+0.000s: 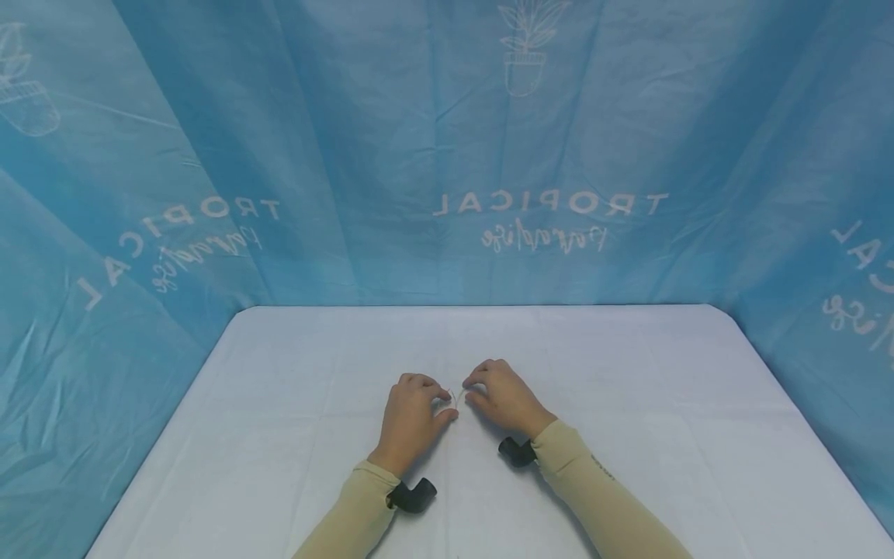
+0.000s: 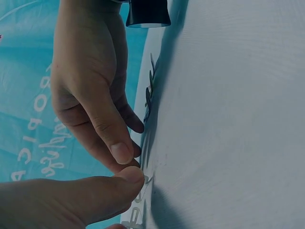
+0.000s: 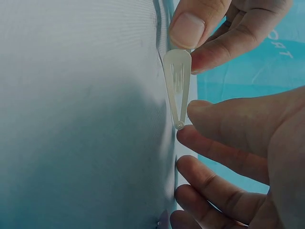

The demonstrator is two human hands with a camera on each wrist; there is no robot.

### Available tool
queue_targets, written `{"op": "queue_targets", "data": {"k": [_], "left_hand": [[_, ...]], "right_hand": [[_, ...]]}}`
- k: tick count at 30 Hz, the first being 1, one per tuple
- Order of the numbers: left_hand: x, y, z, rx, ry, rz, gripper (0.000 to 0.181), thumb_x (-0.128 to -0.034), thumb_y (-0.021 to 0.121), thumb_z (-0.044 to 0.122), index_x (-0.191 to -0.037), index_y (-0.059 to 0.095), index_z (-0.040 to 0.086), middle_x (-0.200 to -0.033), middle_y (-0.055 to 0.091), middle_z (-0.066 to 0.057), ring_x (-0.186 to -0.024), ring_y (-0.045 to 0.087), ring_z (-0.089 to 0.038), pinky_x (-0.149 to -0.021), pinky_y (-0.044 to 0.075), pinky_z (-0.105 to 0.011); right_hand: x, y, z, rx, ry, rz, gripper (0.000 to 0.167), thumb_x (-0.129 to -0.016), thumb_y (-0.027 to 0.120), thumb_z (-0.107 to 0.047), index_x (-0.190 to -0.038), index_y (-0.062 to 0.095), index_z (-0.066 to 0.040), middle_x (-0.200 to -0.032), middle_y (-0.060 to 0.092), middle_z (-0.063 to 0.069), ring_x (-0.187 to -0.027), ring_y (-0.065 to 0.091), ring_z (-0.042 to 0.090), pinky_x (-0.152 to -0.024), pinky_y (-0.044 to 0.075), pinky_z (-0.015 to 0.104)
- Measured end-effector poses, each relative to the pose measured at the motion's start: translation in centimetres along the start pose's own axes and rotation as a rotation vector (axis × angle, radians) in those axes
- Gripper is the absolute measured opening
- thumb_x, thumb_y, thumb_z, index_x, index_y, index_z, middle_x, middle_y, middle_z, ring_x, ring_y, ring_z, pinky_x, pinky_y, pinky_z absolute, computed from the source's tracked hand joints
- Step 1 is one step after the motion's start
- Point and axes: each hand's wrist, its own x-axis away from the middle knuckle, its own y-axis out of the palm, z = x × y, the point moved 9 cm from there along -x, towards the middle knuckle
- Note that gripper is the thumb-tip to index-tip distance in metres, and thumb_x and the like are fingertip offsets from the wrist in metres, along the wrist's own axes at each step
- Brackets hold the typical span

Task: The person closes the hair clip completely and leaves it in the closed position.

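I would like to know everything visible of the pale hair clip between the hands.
The hair clip is pale, slim and teardrop-shaped, with a slotted tongue inside its frame and a small round dot at the narrow end. It looks like coated metal or plastic. Over the white table, the left hand pinches its wide end; the right hand is at its narrow end, perhaps touching. Whether it is snapped shut is unclear.

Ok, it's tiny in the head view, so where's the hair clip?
In the right wrist view, the hair clip is just right of centre, its wide end at the left hand, its narrow end by the right hand.
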Motion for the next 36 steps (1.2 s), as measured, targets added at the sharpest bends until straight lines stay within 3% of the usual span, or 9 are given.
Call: {"op": "queue_targets", "data": {"k": [13,18,28,36], "left_hand": [[0.05,0.28,-0.15,0.022,-0.053,-0.025,0.017,-0.0788,0.087,0.028,-0.088,0.080,0.017,-0.101,0.070,-0.005,-0.105,0.060,-0.029,-0.092,0.047,-0.048],[-0.04,0.21,0.07,0.028,-0.040,-0.029,0.013,-0.0819,0.084,0.028,-0.087,0.080,0.017,-0.103,0.070,-0.005,-0.107,0.059,-0.029,-0.094,0.047,-0.049],[-0.13,-0.44,0.48,0.050,0.016,0.025,0.009,-0.0828,0.083,0.023,-0.084,0.080,0.015,-0.101,0.069,-0.006,-0.104,0.060,-0.030,-0.090,0.048,-0.049],[-0.17,-0.49,0.29,0.076,-0.003,0.020,0.008,-0.0842,0.081,0.021,-0.086,0.080,0.014,-0.102,0.070,-0.006,-0.105,0.060,-0.029,-0.092,0.047,-0.048]], "right_hand": [[0.02,0.17,0.34,0.004,0.038,-0.003,0.012,-0.092,0.072,-0.011,-0.102,0.075,-0.004,-0.110,0.068,0.013,-0.107,0.059,0.034,-0.096,0.047,0.047],[0.10,-0.01,0.53,-0.016,0.057,0.006,0.012,-0.091,0.073,-0.011,-0.100,0.074,-0.004,-0.108,0.068,0.013,-0.107,0.059,0.034,-0.097,0.047,0.047],[0.06,-0.29,0.88,-0.044,0.060,0.029,0.011,-0.091,0.072,-0.010,-0.100,0.074,-0.003,-0.106,0.069,0.012,-0.107,0.060,0.034,-0.097,0.047,0.047],[0.15,-0.66,0.98,-0.066,0.100,0.047,0.007,-0.092,0.072,-0.008,-0.098,0.073,-0.004,-0.106,0.068,0.013,-0.108,0.060,0.034,-0.098,0.046,0.047]]}}
